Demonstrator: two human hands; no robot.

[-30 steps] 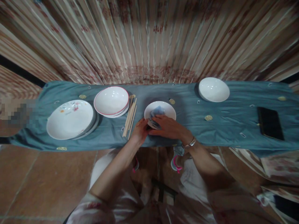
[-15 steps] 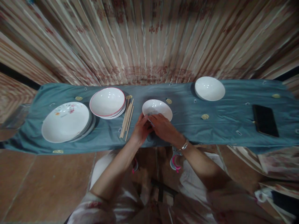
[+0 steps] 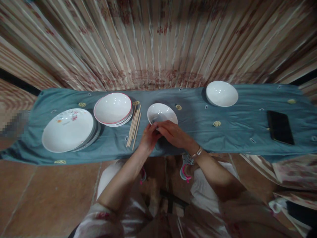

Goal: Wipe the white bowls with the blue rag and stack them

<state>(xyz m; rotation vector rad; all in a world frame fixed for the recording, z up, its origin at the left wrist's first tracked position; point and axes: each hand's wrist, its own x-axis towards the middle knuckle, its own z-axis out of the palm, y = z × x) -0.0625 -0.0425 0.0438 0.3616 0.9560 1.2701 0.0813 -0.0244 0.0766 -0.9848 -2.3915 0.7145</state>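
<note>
A small white bowl (image 3: 165,112) stands on the cloth in front of me, its near side covered by my fingers. My left hand (image 3: 149,138) is closed at the bowl's near rim, the thumb on top. From the right, my right hand (image 3: 173,132) lies over that same rim with its fingers bent and meeting the left thumb. Whether a small thing is between the fingers is hidden. To the left of the bowl lie several wooden chopsticks (image 3: 134,129), side by side.
A stack of red-rimmed bowls (image 3: 112,107) and a stack of large flowered plates (image 3: 68,132) stand on the left. Another white bowl (image 3: 222,94) is at the back right, a black phone (image 3: 280,127) at the far right. A blue-green cloth (image 3: 195,132) covers the narrow table before a curtain (image 3: 163,49).
The small bowl has shifted slightly left and away from me, and more of its right side is now covered by my right hand. Both hands stay at its near rim.
</note>
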